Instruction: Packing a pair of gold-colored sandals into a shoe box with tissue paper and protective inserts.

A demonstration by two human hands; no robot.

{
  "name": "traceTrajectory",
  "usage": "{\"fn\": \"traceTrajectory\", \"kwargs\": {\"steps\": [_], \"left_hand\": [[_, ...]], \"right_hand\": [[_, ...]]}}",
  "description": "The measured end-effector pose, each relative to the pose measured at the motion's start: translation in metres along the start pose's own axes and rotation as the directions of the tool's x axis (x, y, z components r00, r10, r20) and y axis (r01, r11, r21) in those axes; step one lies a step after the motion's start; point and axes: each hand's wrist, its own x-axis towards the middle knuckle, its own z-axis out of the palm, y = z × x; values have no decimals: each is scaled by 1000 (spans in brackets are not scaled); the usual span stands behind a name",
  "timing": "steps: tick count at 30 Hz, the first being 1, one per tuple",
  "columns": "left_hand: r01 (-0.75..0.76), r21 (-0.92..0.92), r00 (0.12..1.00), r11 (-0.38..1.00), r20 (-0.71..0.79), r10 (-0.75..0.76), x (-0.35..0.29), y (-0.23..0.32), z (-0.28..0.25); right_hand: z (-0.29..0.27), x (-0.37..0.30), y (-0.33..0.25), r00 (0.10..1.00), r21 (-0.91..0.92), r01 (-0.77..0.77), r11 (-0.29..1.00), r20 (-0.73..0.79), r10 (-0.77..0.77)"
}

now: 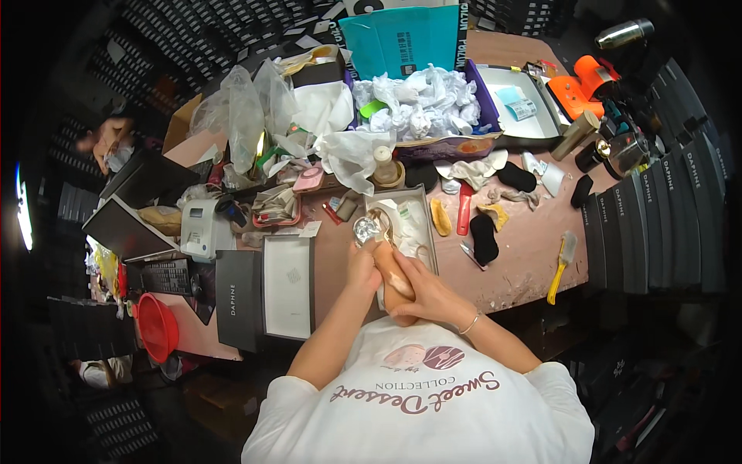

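Close in front of my body, both hands are closed around a tan sandal (396, 289) with a shiny silver ornament (366, 228) at its far end. My left hand (363, 267) grips it near the ornament, on the left side. Along the right side and the near end lies my right hand (433, 292), its fingers wrapped on the tan part. Beneath and beyond the sandal is an open shoebox (431, 236) lined with white paper (411, 210). My palms hide part of the sandal.
A purple carton (488, 100) full of crumpled white paper stands at the back. Left are a shoebox lid (287, 286), a label printer (202, 230) and a red basin (157, 329). A red-handled tool (464, 209), black sponge (485, 238) and yellow-handled brush (562, 267) lie right, beside stacked dark boxes (665, 216).
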Motion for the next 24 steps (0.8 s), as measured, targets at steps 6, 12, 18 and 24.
{"fn": "traceTrajectory", "kwargs": {"steps": [6, 12, 18, 24], "left_hand": [[327, 56, 945, 943, 9, -328, 22, -6, 1], [80, 379, 996, 922, 12, -91, -24, 2, -35], [-246, 966, 849, 81, 175, 499, -40, 10, -157], [-181, 959, 874, 217, 56, 484, -57, 14, -163]], "right_hand": [[1, 30, 84, 983, -121, -118, 986, -157, 98], [23, 26, 86, 981, -523, -157, 838, -177, 73], [39, 37, 92, 943, -466, -332, 820, -186, 276], [17, 33, 103, 923, 40, -382, 923, 69, 378]]}}
